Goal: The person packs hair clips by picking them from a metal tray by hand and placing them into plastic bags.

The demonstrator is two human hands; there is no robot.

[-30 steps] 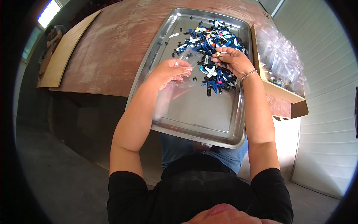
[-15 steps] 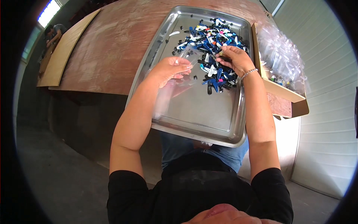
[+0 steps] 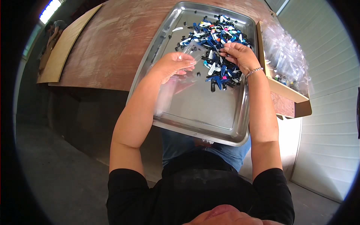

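Note:
My left hand (image 3: 173,68) is closed on a clear plastic bag (image 3: 164,98), which hangs down over the left part of a metal tray (image 3: 204,108). The bag's upper end spreads toward a heap of snap hair clips (image 3: 214,68) in blue, black and white, with a few bright bits. Above the heap's right side is my right hand (image 3: 243,59), thumb and fingers pinched together at the clips. Whatever lies between those fingertips is too small and covered to make out. Small black claw clips (image 3: 198,74) lie scattered around the heap.
Right of the tray stands a cardboard box (image 3: 287,90) filled with clear plastic packets (image 3: 283,48). The tray's near end overhangs the reddish wooden table (image 3: 108,48) above my lap. A plywood board (image 3: 71,41) stands at the far left, with another person (image 3: 55,33) behind it.
My right hand has shifted slightly up and right across the heap. My left hand keeps the bag in nearly the same place. The tray appears slightly higher in view.

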